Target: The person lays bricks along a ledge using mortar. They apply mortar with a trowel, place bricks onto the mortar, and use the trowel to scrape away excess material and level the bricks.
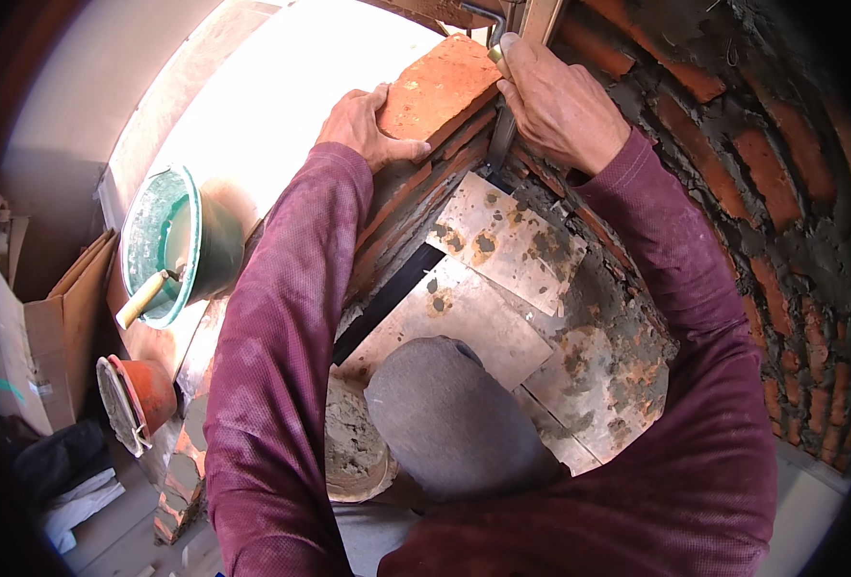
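An orange brick lies on top of a low brick course at the upper middle. My left hand grips its left end, thumb on the near side and fingers over the far side. At the brick's right end my right hand is closed around the handle of a trowel. The trowel's ferrule and bent metal shank show beyond my fingers; its blade I cannot make out clearly. Beside my right hand stands an upright post in the corner.
A rough brick wall with smeared mortar rises at right. Mortar-spattered boards lie below my hands, near a container of mortar. At left stand a green bucket with another trowel, a small orange bucket and cardboard.
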Available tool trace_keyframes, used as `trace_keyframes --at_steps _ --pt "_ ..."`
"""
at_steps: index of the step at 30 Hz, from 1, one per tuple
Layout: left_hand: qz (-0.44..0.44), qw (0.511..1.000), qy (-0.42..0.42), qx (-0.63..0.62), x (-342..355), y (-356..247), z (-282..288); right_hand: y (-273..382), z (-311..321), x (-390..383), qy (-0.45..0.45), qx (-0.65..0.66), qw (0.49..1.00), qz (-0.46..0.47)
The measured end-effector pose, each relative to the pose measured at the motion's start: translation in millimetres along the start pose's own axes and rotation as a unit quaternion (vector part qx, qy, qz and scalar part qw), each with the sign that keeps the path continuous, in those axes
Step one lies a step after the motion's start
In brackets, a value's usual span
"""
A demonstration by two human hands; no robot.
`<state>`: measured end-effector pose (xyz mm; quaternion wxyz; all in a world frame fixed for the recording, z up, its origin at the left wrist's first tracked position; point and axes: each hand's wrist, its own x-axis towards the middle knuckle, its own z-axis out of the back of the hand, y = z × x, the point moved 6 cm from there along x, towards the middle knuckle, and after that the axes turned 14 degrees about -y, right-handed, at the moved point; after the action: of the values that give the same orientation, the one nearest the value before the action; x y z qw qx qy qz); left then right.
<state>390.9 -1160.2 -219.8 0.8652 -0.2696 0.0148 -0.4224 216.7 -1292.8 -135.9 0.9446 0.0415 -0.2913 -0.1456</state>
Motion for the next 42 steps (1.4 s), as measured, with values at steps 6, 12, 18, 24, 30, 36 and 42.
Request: trace_keyframes --at_steps 6,12,18,24,30,36,42 --pt "-0.041 0.998 -0.055 -0.016 -1.1 -1.7 2.6 -25.1 -22.9 1.2 0.062 -0.030 0.997 0.021" --pt "-0.041 0.998 -0.044 0.000 1.1 -2.1 -1.5 -32.0 -18.6 2.6 0.037 -0.024 0.998 0.055" --pt "-0.047 0.997 -0.056 -0.007 2.1 -3.1 0.7 -25.6 -18.9 3.0 0.049 -0.045 0.996 0.053" --pt "-0.026 0.999 -0.039 0.013 3.3 -1.9 -0.8 -25.0 -31.9 -0.9 0.166 -0.078 0.983 -0.011" --pt "-0.050 0.997 -0.056 0.019 1.5 -6.0 4.4 -11.4 -32.5 0.5 0.163 -0.047 0.985 0.045" --pt "-0.027 0.997 -0.028 0.065 6.8 -2.0 -2.0 -20.7 -36.3 7.4 0.161 -0.059 0.982 0.077" --pt "-0.053 0.996 -0.052 0.050 8.7 -2.0 -0.7 -31.7 -31.9 5.6 0.079 -0.010 0.992 0.101"
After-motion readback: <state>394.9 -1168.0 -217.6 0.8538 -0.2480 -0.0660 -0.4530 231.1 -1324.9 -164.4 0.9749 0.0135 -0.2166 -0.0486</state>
